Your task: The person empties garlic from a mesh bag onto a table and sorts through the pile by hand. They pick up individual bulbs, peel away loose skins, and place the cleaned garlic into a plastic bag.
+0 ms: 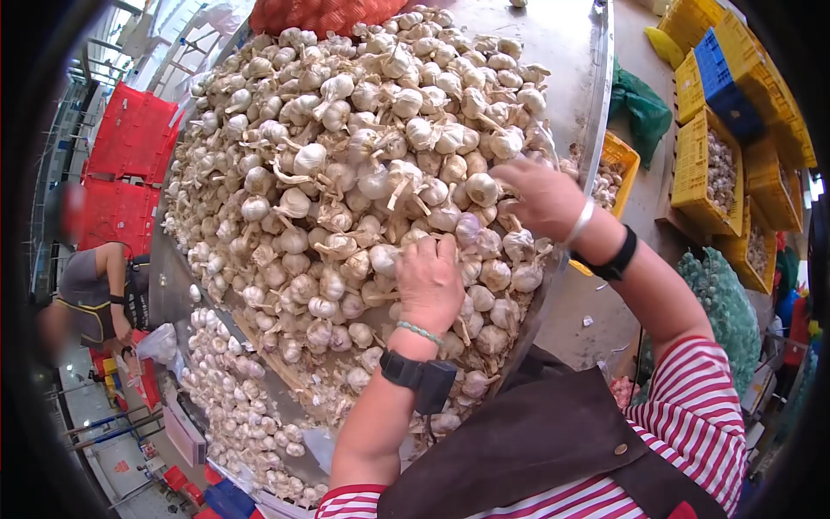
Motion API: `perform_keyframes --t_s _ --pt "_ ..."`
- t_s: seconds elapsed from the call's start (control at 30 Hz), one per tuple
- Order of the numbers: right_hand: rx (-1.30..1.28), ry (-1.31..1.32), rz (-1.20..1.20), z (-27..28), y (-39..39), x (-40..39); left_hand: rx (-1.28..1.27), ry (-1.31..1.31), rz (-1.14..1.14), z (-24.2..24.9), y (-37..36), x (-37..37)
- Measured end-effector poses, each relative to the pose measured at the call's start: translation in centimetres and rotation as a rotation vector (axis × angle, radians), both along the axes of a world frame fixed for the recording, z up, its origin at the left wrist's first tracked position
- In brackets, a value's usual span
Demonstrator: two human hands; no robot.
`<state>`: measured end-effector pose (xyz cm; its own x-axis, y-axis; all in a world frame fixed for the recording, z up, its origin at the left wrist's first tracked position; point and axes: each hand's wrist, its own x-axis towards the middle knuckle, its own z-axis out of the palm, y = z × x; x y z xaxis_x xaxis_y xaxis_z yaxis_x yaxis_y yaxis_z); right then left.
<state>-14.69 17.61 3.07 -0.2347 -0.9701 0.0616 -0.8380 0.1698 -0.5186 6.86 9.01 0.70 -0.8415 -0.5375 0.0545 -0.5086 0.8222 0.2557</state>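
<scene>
A large heap of garlic bulbs (337, 182), many with dry stems, covers the metal table (571, 78). My left hand (430, 278) rests on the near part of the heap, its fingers bent down among the bulbs; what they hold, if anything, is hidden. Farther right, my right hand (538, 197) reaches over the heap's right edge with its fingers apart, a little above the bulbs, and nothing shows between them. Trimmed bulbs (233, 372) lie in a separate pile at the lower left.
A red net sack (324, 13) stands at the heap's far end. Yellow crates (692, 177) with garlic and a green net sack (722, 303) are on the right. Red crates (130, 134) and another person (91, 285) are on the left.
</scene>
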Motion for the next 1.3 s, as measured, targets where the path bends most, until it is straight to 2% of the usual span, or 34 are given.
perform_keyframes --t_s 0.1,0.2,0.23,0.3,0.33,0.37,0.43,0.5,0.57,0.63,0.67,0.7,0.77,0.8,0.83,0.9,0.93,1.03,1.07,1.13,1.17,1.23,1.27,1.3 --pt "0.254 0.05 0.116 -0.8 -3.8 1.3 0.033 -0.007 0.032 0.4 0.0 1.8" --pt "0.203 0.058 0.091 -1.2 -4.7 1.1 0.355 0.229 0.02 1.2 0.3 4.4" --pt "0.189 0.056 0.099 -2.0 -4.6 0.4 0.549 0.258 0.143 2.0 0.6 5.3" --pt "-0.033 0.026 0.138 -4.0 -4.1 -1.5 1.088 0.615 0.349 1.0 1.1 8.0" --pt "0.039 -0.098 0.089 -2.6 -3.8 -1.8 1.387 0.802 0.417 2.4 1.1 9.0" --pt "0.118 -0.221 0.04 -0.9 -3.2 -2.1 1.49 0.903 0.472 2.6 1.0 10.0" --pt "0.11 -0.961 0.011 -0.8 -1.9 -2.9 2.067 1.205 0.42 2.4 0.3 12.4" --pt "0.072 -1.663 -0.052 1.3 -0.7 -1.9 2.164 1.282 0.489 2.7 0.4 13.0" --pt "-0.045 -1.982 -0.017 1.8 -0.7 -0.1 2.258 1.373 0.569 2.2 0.6 13.0" --pt "0.045 -1.962 0.085 -0.2 -1.7 -0.1 2.252 1.42 0.542 0.6 0.7 13.0" --pt "0.199 -1.577 -0.01 -0.5 -2.3 -0.2 2.23 1.417 0.577 0.6 1.1 12.9" --pt "0.413 -0.884 -0.114 -0.3 -4.0 1.1 2.254 1.431 0.621 0.9 1.4 12.7" --pt "0.144 0.082 0.124 -0.4 -3.3 4.2 2.298 1.422 0.549 0.5 1.9 12.9" --pt "0.247 0.149 0.079 0.2 -3.1 5.7 2.263 1.396 0.661 0.6 2.3 13.0" --pt "0.308 0.245 0.083 -1.1 -3.3 6.6 2.26 1.406 0.653 0.6 2.5 13.3" --pt "0.343 0.203 0.023 -1.8 -3.3 7.8 2.348 1.388 0.581 0.8 3.0 13.9" --pt "0.34 0.208 0.03 -2.0 -3.3 7.9 2.218 1.33 0.663 1.3 3.4 14.1" --pt "0.299 0.129 -0.02 -1.5 -3.2 7.2 2.041 1.284 0.552 1.7 4.3 15.5" --pt "0.237 0.035 -0.015 -0.7 -2.6 7.3 2.038 1.294 0.554 1.8 4.5 16.2" --pt "0.09 -0.132 -0.02 1.7 -1.2 8.9 1.973 1.326 0.313 2.1 5.1 17.8" --pt "0.024 -0.214 0.023 2.2 -0.3 9.7 1.97 1.334 0.316 2.2 5.4 18.7" --pt "-0.118 -0.476 0.084 1.6 1.6 11.7 2.211 1.499 0.165 2.2 5.9 20.5" --pt "0.006 -0.82 0.028 2.4 2.7 13.3 2.206 1.506 0.168 2.8 6.2 21.1" --pt "0.026 -1.244 -0.047 2.0 3.7 15.1 2.238 1.543 0.314 3.7 6.6 21.6"
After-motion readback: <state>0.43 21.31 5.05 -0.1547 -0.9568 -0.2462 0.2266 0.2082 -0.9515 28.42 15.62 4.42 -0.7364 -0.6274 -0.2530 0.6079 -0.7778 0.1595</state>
